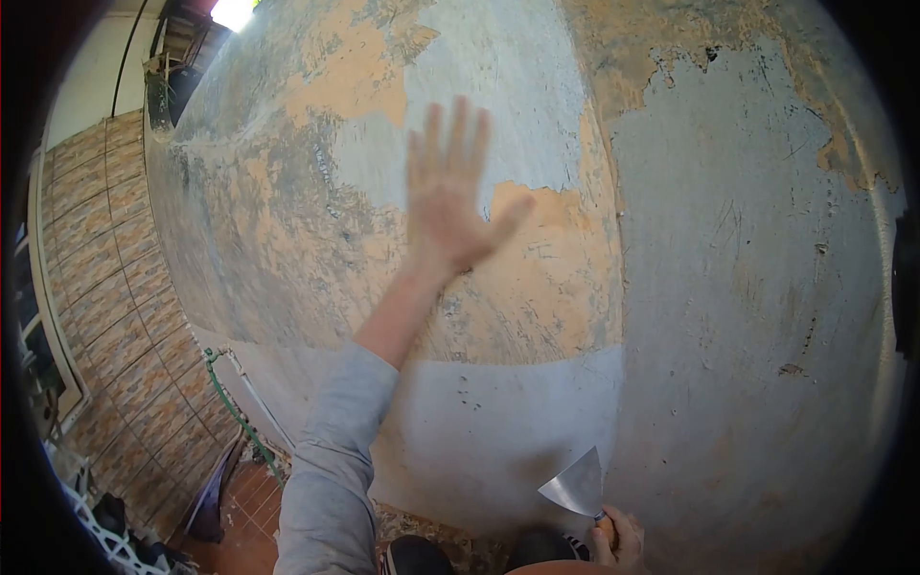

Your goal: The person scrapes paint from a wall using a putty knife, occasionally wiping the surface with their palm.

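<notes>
My left hand (446, 211) is raised with its fingers spread, palm toward the wall (537, 297), and overlaps the border of a grey patch and a peeled tan patch. Its fingers look slightly blurred. Low at the right, my right hand (625, 541) grips the handle of a putty knife (578, 484). The knife's broad metal blade points up and to the left, in front of the pale lower band of the wall. Flaked paint and scratches cover much of the surface around my left hand.
A vertical ridge (613, 230) divides the wall from a grey section (728, 316) at the right. On the left stand a stone-patterned tiled wall (115, 259), a green hose (230, 402) and a white pipe (261, 407). Red floor tiles (251, 503) show below, with a white plastic lattice (110, 546) nearby.
</notes>
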Motion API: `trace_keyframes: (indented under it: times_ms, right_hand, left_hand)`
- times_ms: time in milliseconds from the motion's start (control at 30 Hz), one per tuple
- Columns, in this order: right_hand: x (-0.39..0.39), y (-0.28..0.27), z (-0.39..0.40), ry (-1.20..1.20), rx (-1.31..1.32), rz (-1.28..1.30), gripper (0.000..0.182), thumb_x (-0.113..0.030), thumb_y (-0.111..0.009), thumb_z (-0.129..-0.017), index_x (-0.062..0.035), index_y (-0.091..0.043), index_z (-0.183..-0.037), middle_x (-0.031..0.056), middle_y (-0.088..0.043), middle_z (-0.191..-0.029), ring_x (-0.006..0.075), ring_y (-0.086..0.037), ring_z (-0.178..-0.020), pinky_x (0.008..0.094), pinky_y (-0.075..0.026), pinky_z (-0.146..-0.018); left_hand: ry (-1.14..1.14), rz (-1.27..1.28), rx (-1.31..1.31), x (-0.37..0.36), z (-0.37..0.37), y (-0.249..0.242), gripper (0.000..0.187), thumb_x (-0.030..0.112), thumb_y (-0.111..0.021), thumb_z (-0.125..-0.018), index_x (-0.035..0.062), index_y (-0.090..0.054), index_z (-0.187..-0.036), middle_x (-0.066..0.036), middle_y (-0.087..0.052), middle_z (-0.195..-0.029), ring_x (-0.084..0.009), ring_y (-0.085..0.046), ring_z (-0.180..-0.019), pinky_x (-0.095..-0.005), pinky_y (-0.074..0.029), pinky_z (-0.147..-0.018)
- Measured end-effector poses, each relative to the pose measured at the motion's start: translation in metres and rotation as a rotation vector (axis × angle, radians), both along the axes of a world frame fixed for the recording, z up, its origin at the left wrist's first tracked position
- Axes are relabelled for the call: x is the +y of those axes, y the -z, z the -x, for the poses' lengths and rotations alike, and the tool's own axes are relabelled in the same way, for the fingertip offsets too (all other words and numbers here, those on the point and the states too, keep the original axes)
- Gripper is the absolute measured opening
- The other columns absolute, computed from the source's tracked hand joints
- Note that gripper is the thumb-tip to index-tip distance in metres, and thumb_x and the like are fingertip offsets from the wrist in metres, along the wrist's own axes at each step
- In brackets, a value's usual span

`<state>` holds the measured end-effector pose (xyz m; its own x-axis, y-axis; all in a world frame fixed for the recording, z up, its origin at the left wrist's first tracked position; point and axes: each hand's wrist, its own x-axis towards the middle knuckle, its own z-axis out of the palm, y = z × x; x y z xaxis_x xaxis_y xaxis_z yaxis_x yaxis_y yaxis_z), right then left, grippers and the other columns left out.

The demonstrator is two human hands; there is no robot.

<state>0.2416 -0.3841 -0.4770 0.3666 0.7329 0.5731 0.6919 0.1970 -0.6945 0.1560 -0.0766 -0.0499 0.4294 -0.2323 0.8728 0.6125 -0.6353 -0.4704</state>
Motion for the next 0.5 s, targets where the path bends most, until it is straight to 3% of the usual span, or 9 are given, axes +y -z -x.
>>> trace_keyframes:
  times_ms: [33,100,133,200,233,333,400,467,500]
  right_hand:
    - [0.005,0.015,0.001,-0.033,-0.045,0.002,0.048,-0.016,-0.064,-0.101,-0.0129,-0.051,-0.147,0.0213,-0.05,-0.148,0.0441,-0.054,-0.124,0.0543,-0.039,-0.112]
    - [0.022,-0.002,0.008,-0.045,0.039,-0.127,0.04,-0.011,-0.068,-0.093,-0.0008,-0.058,-0.13,0.0206,-0.061,-0.111,0.0371,-0.06,-0.092,0.0458,-0.046,-0.086]
    - [0.027,-0.013,0.012,-0.044,0.085,-0.182,0.036,-0.009,-0.069,-0.089,0.0053,-0.062,-0.122,0.0203,-0.066,-0.092,0.0335,-0.063,-0.076,0.0416,-0.05,-0.073]
    - [0.032,-0.022,0.022,-0.054,0.035,-0.205,0.034,-0.009,-0.069,-0.09,0.0047,-0.062,-0.12,0.0172,-0.066,-0.091,0.0298,-0.061,-0.075,0.0389,-0.049,-0.072]
    - [0.036,-0.028,0.027,-0.06,0.014,-0.243,0.034,-0.01,-0.069,-0.091,0.0055,-0.062,-0.121,0.0161,-0.067,-0.09,0.0274,-0.061,-0.073,0.0377,-0.048,-0.071]
    - [0.044,-0.031,0.051,-0.082,0.179,-0.254,0.031,-0.011,-0.07,-0.09,0.0042,-0.062,-0.116,0.0156,-0.067,-0.087,0.0299,-0.06,-0.074,0.0398,-0.047,-0.072]
    - [0.045,-0.042,0.061,-0.114,0.321,-0.225,0.031,-0.011,-0.069,-0.091,0.0045,-0.061,-0.116,0.0149,-0.065,-0.085,0.0283,-0.058,-0.073,0.0396,-0.046,-0.071]
    - [0.044,-0.074,0.069,-0.114,0.308,-0.194,0.031,-0.01,-0.067,-0.091,0.0037,-0.058,-0.117,0.0125,-0.06,-0.082,0.0261,-0.055,-0.07,0.0383,-0.043,-0.068]
    - [0.045,-0.092,0.074,-0.096,0.32,-0.209,0.03,-0.01,-0.066,-0.091,0.0036,-0.057,-0.116,0.012,-0.059,-0.081,0.0255,-0.054,-0.07,0.0379,-0.043,-0.067]
  left_hand:
    - [0.128,0.058,0.299,-0.015,-0.005,0.033,0.088,0.062,-0.051,-0.096,0.0175,-0.02,-0.165,-0.007,-0.011,-0.173,-0.028,-0.009,-0.159,-0.0488,-0.007,-0.129]
    - [0.279,-0.002,0.797,-0.009,-0.008,0.091,0.08,0.055,-0.06,-0.092,0.0255,-0.032,-0.162,-0.002,-0.023,-0.171,-0.0219,-0.02,-0.157,-0.0462,-0.014,-0.129]
    - [0.285,-0.008,0.766,-0.005,-0.001,0.102,0.075,0.052,-0.062,-0.092,0.0272,-0.038,-0.159,0.0,-0.028,-0.169,-0.0205,-0.024,-0.156,-0.0454,-0.018,-0.128]
    - [0.306,-0.03,0.701,-0.001,0.01,0.115,0.065,0.044,-0.066,-0.09,0.0305,-0.051,-0.152,0.003,-0.037,-0.165,-0.0179,-0.033,-0.153,-0.0437,-0.025,-0.126]
    - [0.461,-0.017,0.626,0.001,0.012,0.115,0.042,0.028,-0.066,-0.091,0.0217,-0.068,-0.133,0.001,-0.057,-0.151,-0.0194,-0.049,-0.143,-0.0414,-0.041,-0.116]
    - [0.783,0.11,0.469,0.014,0.008,0.118,0.022,0.02,-0.062,-0.094,0.0134,-0.071,-0.114,-0.003,-0.073,-0.124,-0.0211,-0.069,-0.117,-0.0379,-0.055,-0.098]
    - [0.875,0.267,0.429,0.012,0.011,0.122,0.017,0.019,-0.057,-0.1,0.0074,-0.069,-0.105,-0.007,-0.075,-0.107,-0.0222,-0.073,-0.099,-0.0373,-0.058,-0.087]
    - [1.133,0.718,0.329,0.003,0.016,0.111,0.021,0.018,-0.054,-0.104,0.0023,-0.067,-0.1,-0.01,-0.074,-0.093,-0.0219,-0.074,-0.087,-0.0362,-0.059,-0.08]
    - [1.317,1.119,0.221,-0.012,0.024,0.106,0.023,0.018,-0.054,-0.106,0.0001,-0.066,-0.099,-0.01,-0.072,-0.088,-0.0211,-0.074,-0.084,-0.0354,-0.058,-0.079]
